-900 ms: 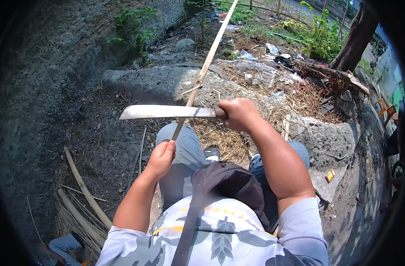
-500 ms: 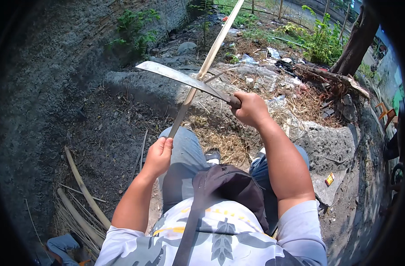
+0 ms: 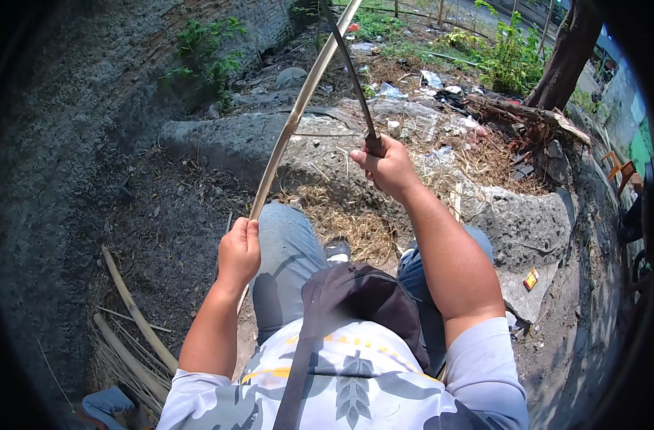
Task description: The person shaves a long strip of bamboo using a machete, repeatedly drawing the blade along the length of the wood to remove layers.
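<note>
Blade raised from the strip. The left hand [image 3: 239, 252], left of centre, is closed around the lower part of a long pale strip [image 3: 278, 159], which rises past the jeans-clad knee [image 3: 290, 228] to the top edge of the frame. The right hand [image 3: 390, 166], right of centre, grasps the dark handle [image 3: 375, 145] of a machete [image 3: 355, 77]. A moment earlier the blade lies across the strip, its broad face visible and its tip toward the upper left; now it points to the top of the frame and shows as a narrow dark line — nearly edge-on. Blade and strip cross near the upper edge; whether they touch cannot be told. The strip has shifted leftward with the left hand and appears more bowed. A thin sliver [image 3: 328, 135] seems to stand out sideways from its middle — a likely sign that the blade has just completed a pass, leaving the strip's lower stretch uncovered.
</note>
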Demonstrator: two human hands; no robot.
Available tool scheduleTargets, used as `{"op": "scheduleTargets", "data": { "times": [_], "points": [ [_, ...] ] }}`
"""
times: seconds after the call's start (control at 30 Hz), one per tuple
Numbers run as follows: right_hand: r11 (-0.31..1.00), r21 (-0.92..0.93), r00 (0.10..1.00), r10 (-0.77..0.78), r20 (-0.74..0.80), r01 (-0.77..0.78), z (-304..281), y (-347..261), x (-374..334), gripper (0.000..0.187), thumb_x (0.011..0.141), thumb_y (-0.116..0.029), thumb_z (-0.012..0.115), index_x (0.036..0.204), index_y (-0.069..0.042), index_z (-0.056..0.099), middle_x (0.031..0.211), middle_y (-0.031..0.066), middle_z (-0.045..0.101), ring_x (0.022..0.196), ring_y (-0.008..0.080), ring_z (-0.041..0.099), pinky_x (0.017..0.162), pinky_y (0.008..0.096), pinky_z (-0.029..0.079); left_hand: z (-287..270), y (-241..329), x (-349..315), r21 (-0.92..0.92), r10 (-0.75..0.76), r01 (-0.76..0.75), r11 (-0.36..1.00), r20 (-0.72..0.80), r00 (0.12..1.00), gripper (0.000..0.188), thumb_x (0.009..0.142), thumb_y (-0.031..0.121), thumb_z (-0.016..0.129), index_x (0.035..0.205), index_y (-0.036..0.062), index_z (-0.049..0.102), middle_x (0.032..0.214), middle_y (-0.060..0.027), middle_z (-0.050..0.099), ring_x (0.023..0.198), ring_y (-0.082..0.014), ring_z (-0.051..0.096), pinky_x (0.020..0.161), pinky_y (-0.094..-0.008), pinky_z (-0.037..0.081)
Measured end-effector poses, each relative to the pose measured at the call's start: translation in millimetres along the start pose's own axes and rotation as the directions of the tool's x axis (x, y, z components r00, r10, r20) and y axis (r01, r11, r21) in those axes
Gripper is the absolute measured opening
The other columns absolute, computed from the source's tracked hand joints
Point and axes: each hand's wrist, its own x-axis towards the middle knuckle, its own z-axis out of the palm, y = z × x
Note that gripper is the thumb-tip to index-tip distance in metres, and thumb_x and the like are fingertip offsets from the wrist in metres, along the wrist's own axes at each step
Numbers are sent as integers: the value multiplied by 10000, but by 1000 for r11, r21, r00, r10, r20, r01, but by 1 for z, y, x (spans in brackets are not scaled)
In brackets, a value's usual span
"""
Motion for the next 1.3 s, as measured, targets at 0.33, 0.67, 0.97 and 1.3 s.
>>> {"op": "scheduleTargets", "data": {
  "times": [0.33,0.67,0.97,1.3],
  "points": [
    [989,109,971,-76,-229,103,19,0,-4,281,902,-315,789,976,-85,645,811,-17,635,692,79,598,585,261,517,-2,5,-6,29,105,-106,994,10,994,285,1055,259,525,884,36,574,666,-206,609,617,-436,605,556,-488,448],
    [953,300,949,125,-291,-33,17,-16,-8,183,905,-202,764,967,-99,625,818,-18,563,624,71,527,555,232,459,-19,7,-10,-23,44,-43,999,39,998,299,1049,248,546,853,23,565,648,-203,587,590,-410,585,548,-459,436],
    [912,410,928,162,-336,-11,10,-13,-2,195,902,-224,772,976,-87,655,829,1,571,634,94,547,541,257,477,-18,1,-15,-12,71,-71,997,13,997,285,1044,246,557,865,26,582,663,-200,594,605,-402,597,554,-454,444],
    [912,402,977,151,-151,-79,18,-6,-6,324,894,-323,802,1011,-90,611,877,12,593,647,78,539,551,230,471,-10,-1,-14,-54,94,-94,994,1,996,278,1047,247,551,877,30,588,657,-199,595,599,-404,598,552,-456,448]
  ]
}}
